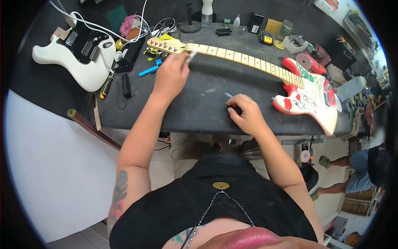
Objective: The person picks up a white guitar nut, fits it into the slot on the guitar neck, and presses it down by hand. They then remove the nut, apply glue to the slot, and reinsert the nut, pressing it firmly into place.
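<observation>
A guitar with a red and cream body painted with flowers point(306, 93) lies across the bench, its maple neck point(232, 55) reaching to the upper left. My left hand point(172, 74) is closed on a pale flat stick point(192, 55), which overlaps the neck close to the headstock point(166, 45). My right hand point(247, 115) rests near the bench's front edge below the neck, fingers curled. Beside its index finger shows a small pale sliver point(228, 95); whether the hand holds anything I cannot tell.
To the left lies a white guitar body point(76, 58) with a black pickguard. A blue tool point(150, 69) and a yellow-handled screwdriver point(107, 86) lie between. Jars, boxes and a yellow tape measure point(265, 38) line the back. Another person's legs point(336, 174) show at lower right.
</observation>
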{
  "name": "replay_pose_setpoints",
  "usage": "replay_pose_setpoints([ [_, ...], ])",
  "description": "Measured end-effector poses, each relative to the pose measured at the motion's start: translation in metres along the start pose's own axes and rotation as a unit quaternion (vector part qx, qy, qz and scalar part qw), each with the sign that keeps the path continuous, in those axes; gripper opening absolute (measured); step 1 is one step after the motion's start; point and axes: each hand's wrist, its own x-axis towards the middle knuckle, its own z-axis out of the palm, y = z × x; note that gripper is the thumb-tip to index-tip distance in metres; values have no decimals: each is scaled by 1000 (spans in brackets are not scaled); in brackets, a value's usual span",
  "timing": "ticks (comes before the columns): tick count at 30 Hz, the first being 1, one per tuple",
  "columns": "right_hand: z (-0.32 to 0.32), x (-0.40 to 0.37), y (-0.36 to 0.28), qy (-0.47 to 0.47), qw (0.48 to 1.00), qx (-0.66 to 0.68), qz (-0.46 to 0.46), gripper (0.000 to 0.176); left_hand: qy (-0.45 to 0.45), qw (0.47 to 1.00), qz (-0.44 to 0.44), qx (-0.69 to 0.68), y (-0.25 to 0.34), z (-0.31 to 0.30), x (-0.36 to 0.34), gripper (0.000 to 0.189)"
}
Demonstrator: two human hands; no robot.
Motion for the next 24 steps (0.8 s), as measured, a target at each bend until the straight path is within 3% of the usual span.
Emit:
replay_pose_setpoints([
  [1,2,-1,1,3,999,-22,-25,18,44,999,-24,5,8,-8,5,22],
  [6,3,1,-1,2,996,-54,-67,18,89,992,-35,80,-7,4,31,24],
  [10,0,-5,2,-11,996,-55,-64,20,31,991,-2,129,-15,17,35,24],
  [14,-1,-10,2,17,996,-48,-68,19,19,989,-25,148,-13,22,38,27],
  [24,-4,-10,7,-18,998,-28,-60,18,-5,986,-20,167,-19,20,43,31],
])
